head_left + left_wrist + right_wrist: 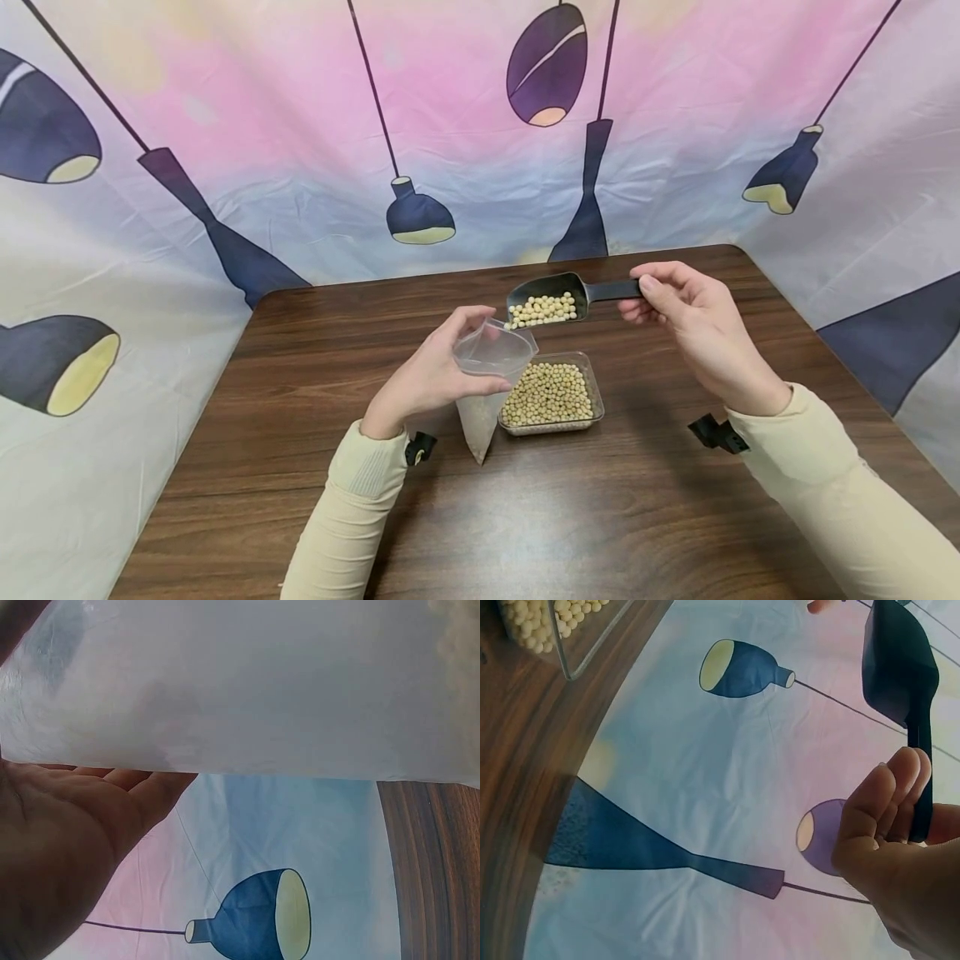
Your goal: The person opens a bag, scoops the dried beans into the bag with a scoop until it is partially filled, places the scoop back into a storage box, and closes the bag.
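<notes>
My right hand [693,321] grips the handle of a black scoop [581,290], which carries a heap of pale round beans [546,309]. The scoop's lip is over the mouth of a translucent plastic bag [495,354]. With thumb and fingers curled round it, my left hand [435,367] holds the bag's mouth wide; its pointed lower corner hangs toward the table. In the left wrist view the cloudy bag [262,690] fills the top, with pale contents at its right edge. The right wrist view shows the scoop [900,664] from its underside, fingers pinching the handle.
A clear plastic tray [597,408] full of the same beans stands on the dark wooden table [570,517], just behind and right of the bag. A printed cloth [480,158] with lamp shapes hangs along the table's far edge and sides.
</notes>
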The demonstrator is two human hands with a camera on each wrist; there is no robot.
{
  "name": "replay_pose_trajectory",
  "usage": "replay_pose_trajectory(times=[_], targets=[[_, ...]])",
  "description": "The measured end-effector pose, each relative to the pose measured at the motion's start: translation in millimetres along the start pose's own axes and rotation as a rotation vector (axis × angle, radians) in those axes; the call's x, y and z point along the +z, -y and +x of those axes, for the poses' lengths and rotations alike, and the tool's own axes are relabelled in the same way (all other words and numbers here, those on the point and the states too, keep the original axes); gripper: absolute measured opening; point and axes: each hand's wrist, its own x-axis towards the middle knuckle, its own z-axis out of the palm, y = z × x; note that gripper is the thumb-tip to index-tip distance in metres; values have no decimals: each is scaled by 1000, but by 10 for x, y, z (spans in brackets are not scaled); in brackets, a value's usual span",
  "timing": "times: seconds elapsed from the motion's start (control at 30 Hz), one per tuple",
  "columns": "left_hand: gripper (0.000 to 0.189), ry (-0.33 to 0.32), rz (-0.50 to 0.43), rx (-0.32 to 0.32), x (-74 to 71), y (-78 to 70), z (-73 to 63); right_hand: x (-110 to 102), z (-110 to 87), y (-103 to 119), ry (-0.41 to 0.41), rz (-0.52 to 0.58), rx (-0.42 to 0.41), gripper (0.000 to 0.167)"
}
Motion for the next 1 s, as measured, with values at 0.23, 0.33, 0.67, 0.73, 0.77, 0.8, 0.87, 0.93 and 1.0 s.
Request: replay_pose_trajectory(times=[0.23,0.33,0.67,0.73,0.77,0.8,0.87,0.93,1.0], targets=[[85,1,4,14,3,-9,3,61,11,52,-26,-120,-84,17],[84,1,7,16,6,-4,4,82,8,80,-37,-158,-100,18],[86,3,22,1,7,-9,3,130,-5,178,-99,-394,-164,19],[86,2,27,-3,6,-10,2,143,-15,198,-108,-429,-184,19],[85,0,34,-7,6,-10,1,151,-21,207,-111,-435,-196,18],[85,0,31,-3,7,-8,2,160,-27,216,-113,-442,-207,18],[85,-1,34,1,7,-2,3,182,-41,229,-119,-460,-234,17],[85,-4,36,3,7,5,3,211,-55,236,-129,-475,-265,17],[84,-1,25,6,9,12,3,239,-74,239,-144,-498,-312,16]])
